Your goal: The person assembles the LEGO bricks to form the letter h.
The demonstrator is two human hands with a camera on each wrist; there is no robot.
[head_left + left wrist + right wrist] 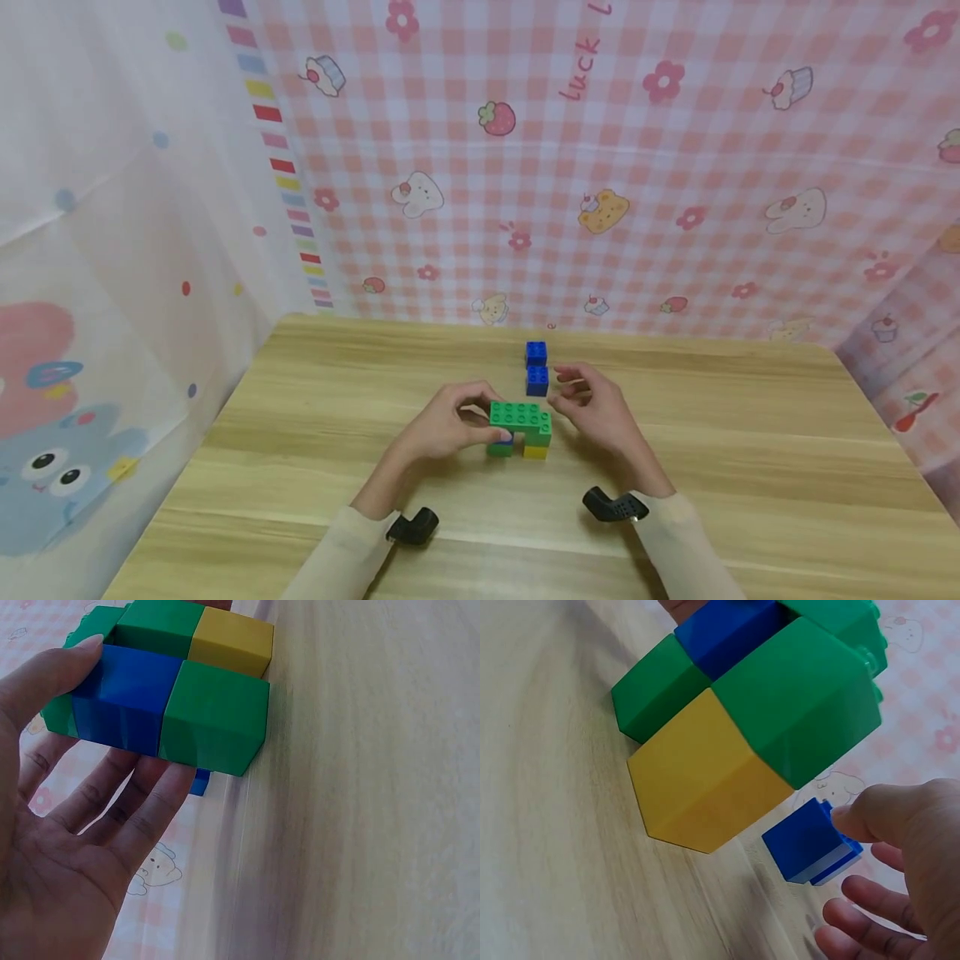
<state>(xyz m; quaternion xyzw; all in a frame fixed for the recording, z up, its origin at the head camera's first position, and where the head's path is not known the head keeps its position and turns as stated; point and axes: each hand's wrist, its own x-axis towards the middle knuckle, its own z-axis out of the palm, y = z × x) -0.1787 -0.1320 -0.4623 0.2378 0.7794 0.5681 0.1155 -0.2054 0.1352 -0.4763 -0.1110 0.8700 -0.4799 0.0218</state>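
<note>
My left hand (442,422) holds a small bridge of toy building bricks standing on the table, its thumb on the blue brick (124,694) and its fingers around the far side. A long green brick (514,414) spans the top. Under its left end the blue brick sits on a green brick (217,712); the right column is a taller-set green brick (795,701) on a yellow brick (705,780). My right hand (600,410) holds nothing, its fingers loosely bent, beside a blue brick (537,382) with a second blue brick (536,353) behind it.
The wood-grain table (300,475) reaches back to a pink checked cloth (450,167) hanging behind it. A white patterned cloth (127,250) hangs on the left. Each wrist wears a black camera mount, one on the left (414,527), one on the right (615,505).
</note>
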